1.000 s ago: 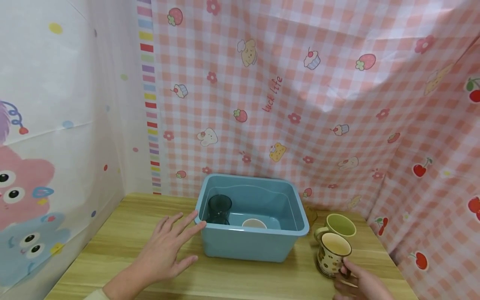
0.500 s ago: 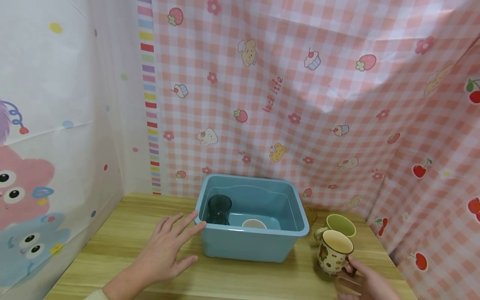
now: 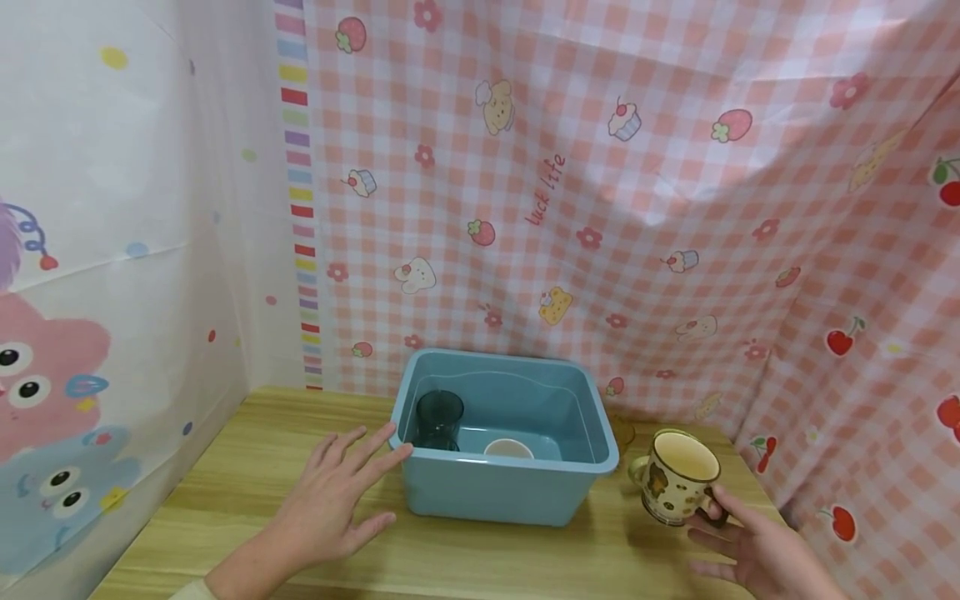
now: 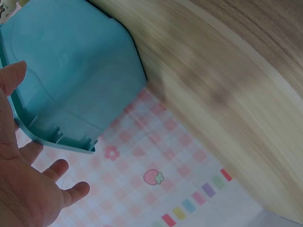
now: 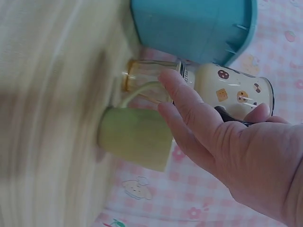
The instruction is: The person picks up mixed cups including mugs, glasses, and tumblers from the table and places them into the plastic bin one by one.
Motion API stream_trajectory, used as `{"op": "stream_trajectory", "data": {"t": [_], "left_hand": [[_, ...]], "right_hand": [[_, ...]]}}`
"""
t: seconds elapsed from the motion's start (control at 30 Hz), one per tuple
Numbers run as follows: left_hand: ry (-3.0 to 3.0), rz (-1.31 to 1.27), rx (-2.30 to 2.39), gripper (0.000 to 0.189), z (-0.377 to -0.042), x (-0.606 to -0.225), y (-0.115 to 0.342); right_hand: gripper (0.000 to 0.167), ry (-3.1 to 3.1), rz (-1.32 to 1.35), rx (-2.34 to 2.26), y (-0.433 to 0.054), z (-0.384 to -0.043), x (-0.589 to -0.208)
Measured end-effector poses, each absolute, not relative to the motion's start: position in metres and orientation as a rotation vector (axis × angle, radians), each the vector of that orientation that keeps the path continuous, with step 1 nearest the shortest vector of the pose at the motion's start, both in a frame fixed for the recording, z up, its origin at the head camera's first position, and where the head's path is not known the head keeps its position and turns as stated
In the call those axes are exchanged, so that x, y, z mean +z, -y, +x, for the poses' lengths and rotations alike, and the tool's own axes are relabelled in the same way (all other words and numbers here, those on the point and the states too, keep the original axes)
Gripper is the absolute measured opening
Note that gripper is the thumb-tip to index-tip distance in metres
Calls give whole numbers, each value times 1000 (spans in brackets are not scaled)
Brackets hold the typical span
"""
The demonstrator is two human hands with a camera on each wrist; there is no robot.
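My right hand [image 3: 765,550] pinches the dark handle of a cream mug [image 3: 675,492] printed with brown cookie-like shapes. In the right wrist view, this mug hangs clear above the table, with other fingers stretched out below the handle. A green mug [image 5: 137,137] stands on the table under that hand; in the head view the cream mug covers most of it. Beside it is a clear amber-tinted glass [image 5: 149,75]. My left hand [image 3: 330,500] has its fingers spread, fingertips at the left rim of a blue plastic bin [image 3: 495,492].
Inside the bin are a dark tinted glass [image 3: 438,417] at the left and a white-rimmed cup [image 3: 508,448]. The wooden table [image 3: 480,554] ends against a pink checked cloth [image 3: 525,275] at the back and printed cloths at both sides.
The right hand has lifted the cream mug off the table and moved it back and slightly right, now in front of the green mug. The left hand and bin have stayed still.
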State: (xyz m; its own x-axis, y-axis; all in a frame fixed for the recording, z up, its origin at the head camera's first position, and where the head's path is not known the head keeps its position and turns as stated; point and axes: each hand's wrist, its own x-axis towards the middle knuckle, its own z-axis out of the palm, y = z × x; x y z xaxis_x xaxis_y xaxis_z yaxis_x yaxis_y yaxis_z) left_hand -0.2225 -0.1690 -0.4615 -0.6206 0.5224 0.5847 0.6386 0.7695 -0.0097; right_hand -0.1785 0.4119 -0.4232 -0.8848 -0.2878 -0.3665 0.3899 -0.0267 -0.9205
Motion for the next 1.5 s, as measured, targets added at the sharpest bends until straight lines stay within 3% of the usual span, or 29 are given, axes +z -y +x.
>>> {"op": "stream_trajectory", "data": {"t": [1.5], "left_hand": [[2420, -873, -249, 93, -222, -458, 170]], "right_hand": [[41, -2061, 39, -1975, -384, -217, -358]]}}
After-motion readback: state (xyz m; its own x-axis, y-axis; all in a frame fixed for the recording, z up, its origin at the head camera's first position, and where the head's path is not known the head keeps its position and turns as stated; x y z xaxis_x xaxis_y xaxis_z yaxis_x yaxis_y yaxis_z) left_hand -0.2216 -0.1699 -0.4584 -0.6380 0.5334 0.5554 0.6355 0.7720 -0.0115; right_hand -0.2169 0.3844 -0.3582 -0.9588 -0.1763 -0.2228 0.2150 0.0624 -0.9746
